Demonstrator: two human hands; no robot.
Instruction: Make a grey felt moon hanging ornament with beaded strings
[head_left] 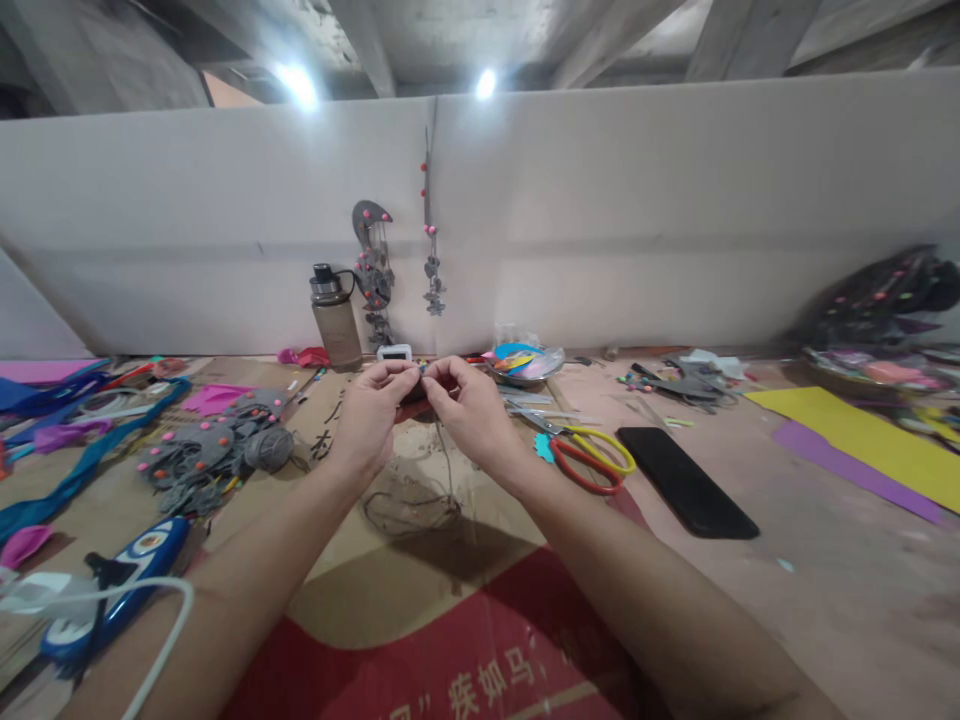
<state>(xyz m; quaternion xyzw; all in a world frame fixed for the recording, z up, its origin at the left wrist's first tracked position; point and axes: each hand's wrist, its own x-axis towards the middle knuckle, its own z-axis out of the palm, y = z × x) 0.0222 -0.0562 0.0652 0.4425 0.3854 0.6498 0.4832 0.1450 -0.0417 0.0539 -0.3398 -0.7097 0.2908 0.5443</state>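
My left hand (pixel 373 410) and my right hand (pixel 469 405) meet above the cardboard sheet (pixel 420 590), fingers pinched together. Between the fingertips sits a small dark piece (pixel 415 392) with a tiny coloured bead at its top. A thin grey thread (pixel 448 465) hangs from the pinch down to a loose tangle of thread (pixel 411 512) on the cardboard. What exactly the dark piece is I cannot make out. Both forearms reach in from the bottom edge.
Scissors with red and yellow handles (pixel 592 458) and a black phone (pixel 686 482) lie to the right. A grey yarn ball (pixel 268 448) and grey felt shapes with pink beads (pixel 196 455) lie left. A bottle (pixel 336 318) stands by the white wall. A blue glue gun (pixel 112 590) is at lower left.
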